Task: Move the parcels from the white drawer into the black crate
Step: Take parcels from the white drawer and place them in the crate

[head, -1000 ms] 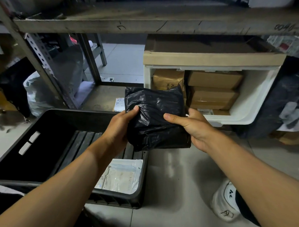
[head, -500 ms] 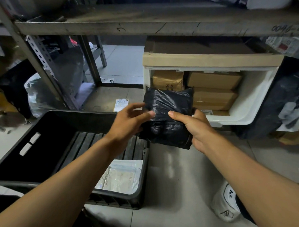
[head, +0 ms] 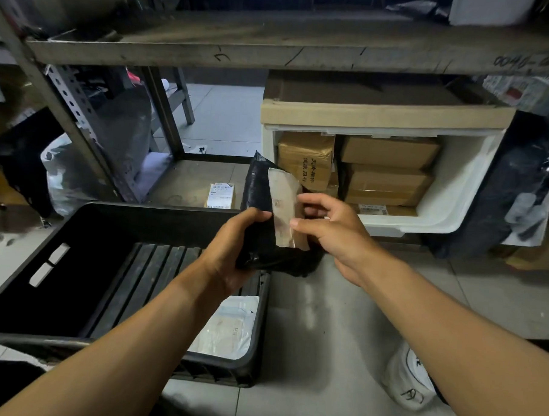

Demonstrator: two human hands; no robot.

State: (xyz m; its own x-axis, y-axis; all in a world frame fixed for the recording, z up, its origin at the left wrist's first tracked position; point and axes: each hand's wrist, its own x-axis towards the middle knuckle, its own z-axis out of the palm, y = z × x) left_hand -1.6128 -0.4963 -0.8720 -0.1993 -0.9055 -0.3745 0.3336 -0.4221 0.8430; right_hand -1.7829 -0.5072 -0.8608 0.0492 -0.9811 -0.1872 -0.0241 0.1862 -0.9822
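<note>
Left hand (head: 233, 247) round black parcel (head: 259, 238), pale label (head: 282, 208) unreadable.

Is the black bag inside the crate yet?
Not yet. The black bag is held above the black crate rim by the left hand.

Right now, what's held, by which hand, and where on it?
The left hand grips the black parcel at its lower left edge. The right hand is beside it; whether its fingers hold the parcel cannot be told.
</note>
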